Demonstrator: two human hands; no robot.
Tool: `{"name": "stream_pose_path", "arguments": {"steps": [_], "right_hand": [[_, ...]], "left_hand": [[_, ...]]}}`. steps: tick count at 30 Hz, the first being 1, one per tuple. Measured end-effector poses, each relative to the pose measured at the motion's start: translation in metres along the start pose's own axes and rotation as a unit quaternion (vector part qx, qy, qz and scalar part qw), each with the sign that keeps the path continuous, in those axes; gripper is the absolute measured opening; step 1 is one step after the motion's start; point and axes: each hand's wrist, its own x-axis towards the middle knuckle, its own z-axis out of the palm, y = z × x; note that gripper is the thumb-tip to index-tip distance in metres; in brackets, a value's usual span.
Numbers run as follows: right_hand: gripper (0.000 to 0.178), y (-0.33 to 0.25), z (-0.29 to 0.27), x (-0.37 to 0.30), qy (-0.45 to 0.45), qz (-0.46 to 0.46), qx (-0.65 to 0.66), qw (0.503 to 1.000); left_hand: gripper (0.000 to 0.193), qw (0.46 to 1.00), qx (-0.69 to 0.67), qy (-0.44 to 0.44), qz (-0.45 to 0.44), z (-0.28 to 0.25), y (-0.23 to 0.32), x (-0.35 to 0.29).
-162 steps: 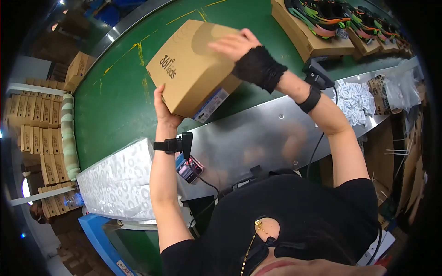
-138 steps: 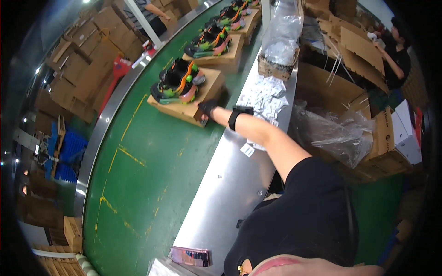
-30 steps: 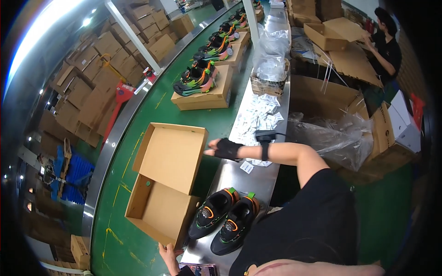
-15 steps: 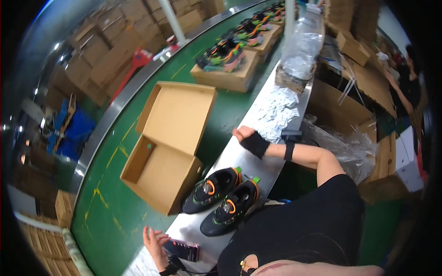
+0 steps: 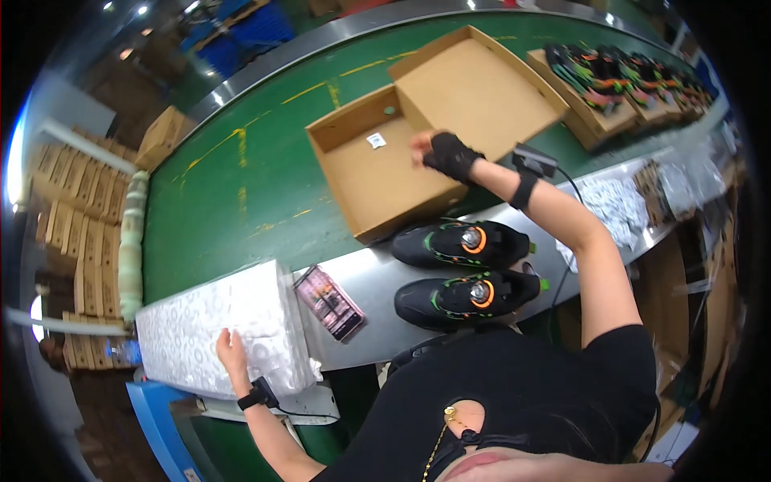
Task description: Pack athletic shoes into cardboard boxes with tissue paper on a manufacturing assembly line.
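Note:
A small white packet [image 5: 376,141] lies in the bottom half of an opened brown cardboard shoebox [image 5: 353,201]. Over the box's near right side is my right hand [image 5: 446,155] in a black fingerless glove, its bare fingers loosely bent and holding nothing that I can see. My left hand [image 5: 232,351] rests at a stack of white patterned wrapping paper [image 5: 193,321], fingers stretched out and close to the top sheet. Two black shoes with orange and green trim, the far shoe [image 5: 458,245] and the near shoe [image 5: 466,299], lie side by side on the metal ledge before me.
A pink-edged phone [image 5: 329,304] lies between the paper and the shoes. On the green conveyor [image 5: 249,177], more boxes with shoes on top [image 5: 598,84] stand at the far right. A pile of small white packets [image 5: 606,210] sits on the ledge's right. Stacked cartons [image 5: 88,249] stand left.
My view has swung left, bringing the paper stack into sight. My right hand has moved from the ledge to over the box, where a white packet now lies. My left hand has reached the paper.

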Motion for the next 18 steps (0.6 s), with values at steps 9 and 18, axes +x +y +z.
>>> {"name": "stream_pose_path", "arguments": {"steps": [9,18], "right_hand": [[0.031,-0.028,0.001,-0.076,-0.304,-0.039,-0.246,0.919],[0.025,-0.095,-0.110,-0.173,0.051,0.173,-0.050,0.982]], "left_hand": [[0.092,0.986,0.092,-0.126,-0.060,0.000,0.055,-0.044],[0.028,0.992,0.045,0.113,-0.041,-0.016,0.020,-0.031]]}}
